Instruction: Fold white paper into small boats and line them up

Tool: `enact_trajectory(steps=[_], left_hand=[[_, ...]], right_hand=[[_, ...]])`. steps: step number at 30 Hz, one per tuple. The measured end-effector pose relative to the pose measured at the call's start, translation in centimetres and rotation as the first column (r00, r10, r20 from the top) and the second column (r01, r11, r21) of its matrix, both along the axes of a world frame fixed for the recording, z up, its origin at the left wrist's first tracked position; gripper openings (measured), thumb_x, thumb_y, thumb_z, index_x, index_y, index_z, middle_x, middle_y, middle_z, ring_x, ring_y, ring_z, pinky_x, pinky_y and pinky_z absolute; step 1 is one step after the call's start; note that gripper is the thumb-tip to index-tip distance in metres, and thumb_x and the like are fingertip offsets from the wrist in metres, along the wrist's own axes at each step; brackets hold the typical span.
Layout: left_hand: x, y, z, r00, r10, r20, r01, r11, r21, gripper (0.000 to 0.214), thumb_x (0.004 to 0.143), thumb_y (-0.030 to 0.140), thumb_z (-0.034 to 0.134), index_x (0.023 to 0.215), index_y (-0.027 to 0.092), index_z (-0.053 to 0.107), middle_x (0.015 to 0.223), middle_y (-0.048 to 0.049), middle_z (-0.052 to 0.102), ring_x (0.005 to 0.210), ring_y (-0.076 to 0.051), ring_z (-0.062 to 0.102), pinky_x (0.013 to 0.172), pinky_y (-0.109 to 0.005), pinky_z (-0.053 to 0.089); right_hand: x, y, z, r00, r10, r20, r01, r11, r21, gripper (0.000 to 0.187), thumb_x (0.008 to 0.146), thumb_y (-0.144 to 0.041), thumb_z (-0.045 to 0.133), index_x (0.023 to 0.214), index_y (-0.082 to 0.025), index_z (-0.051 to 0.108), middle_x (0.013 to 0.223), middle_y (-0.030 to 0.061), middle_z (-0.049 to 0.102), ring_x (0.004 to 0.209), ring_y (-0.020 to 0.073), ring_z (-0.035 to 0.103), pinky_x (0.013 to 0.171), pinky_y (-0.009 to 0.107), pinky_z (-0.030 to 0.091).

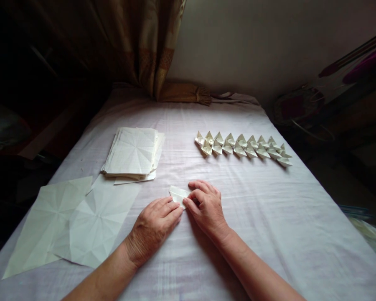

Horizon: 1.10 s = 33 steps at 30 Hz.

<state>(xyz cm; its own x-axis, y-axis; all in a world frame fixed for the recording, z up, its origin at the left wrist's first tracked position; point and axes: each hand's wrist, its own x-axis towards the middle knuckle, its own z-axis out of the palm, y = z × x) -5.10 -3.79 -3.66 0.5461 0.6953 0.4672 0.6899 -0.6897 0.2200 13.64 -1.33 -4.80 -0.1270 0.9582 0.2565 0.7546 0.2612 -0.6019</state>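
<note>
A small folded piece of white paper lies on the cloth between my two hands. My left hand rests flat, its fingertips on the paper's lower left edge. From the right, my right hand grips the paper's right side between thumb and bent fingers, which hide that end. Beyond my right hand stand two rows of folded paper pieces with pointed tips, shaped like little boats.
A thick stack of creased paper sheets sits left of the middle. Two loose creased sheets overlap nearer me on the left. The pale bedsheet covers the surface. A gold curtain hangs at the far edge.
</note>
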Motion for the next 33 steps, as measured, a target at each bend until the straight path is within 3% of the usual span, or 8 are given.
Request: enact_trajectory(steps=[13,20,25,33], left_hand=[[0.22,0.13,0.12,1.0,-0.007,-0.008,0.008,0.999,0.037,0.02,0.094,0.021,0.053,0.104,0.018,0.07,0.1,-0.0033,0.074,0.101,-0.021,0.066,0.092,-0.037,0.053],[0.42,0.33,0.28,0.999,-0.032,0.011,0.032,0.999,-0.023,0.019,0.093,0.017,0.053,0.104,0.019,0.067,0.098,-0.0028,0.073,0.111,-0.021,0.063,0.109,-0.044,0.043],[0.51,0.36,0.25,0.999,-0.049,0.004,0.049,0.996,-0.07,0.019,0.093,0.016,0.05,0.104,0.017,0.065,0.104,-0.0067,0.07,0.108,-0.02,0.065,0.1,-0.037,0.053],[0.51,0.36,0.16,0.999,-0.037,0.018,0.037,0.999,-0.039,0.022,0.093,0.016,0.049,0.11,0.016,0.064,0.115,-0.0083,0.07,0.108,-0.021,0.065,0.098,-0.039,0.055]], right_hand=[[-0.42,-0.17,0.09,1.0,-0.026,0.002,0.026,1.0,0.009,0.012,0.081,-0.021,0.066,0.07,-0.022,0.062,0.113,0.0054,0.069,0.118,0.0264,0.054,0.097,0.044,0.033],[-0.57,-0.13,0.3,0.999,-0.038,0.0,0.038,0.999,0.011,0.013,0.081,-0.02,0.065,0.068,-0.022,0.061,0.111,0.0052,0.069,0.116,0.0258,0.055,0.097,0.043,0.033],[-0.52,-0.21,0.35,1.0,-0.03,0.004,0.03,1.0,0.007,0.014,0.082,-0.021,0.064,0.069,-0.023,0.06,0.113,0.0057,0.069,0.117,0.0266,0.054,0.098,0.045,0.033],[-0.41,-0.28,0.13,1.0,-0.013,0.015,0.013,1.0,0.015,0.012,0.082,-0.021,0.065,0.072,-0.022,0.06,0.115,0.0058,0.068,0.118,0.0258,0.054,0.097,0.043,0.033]])
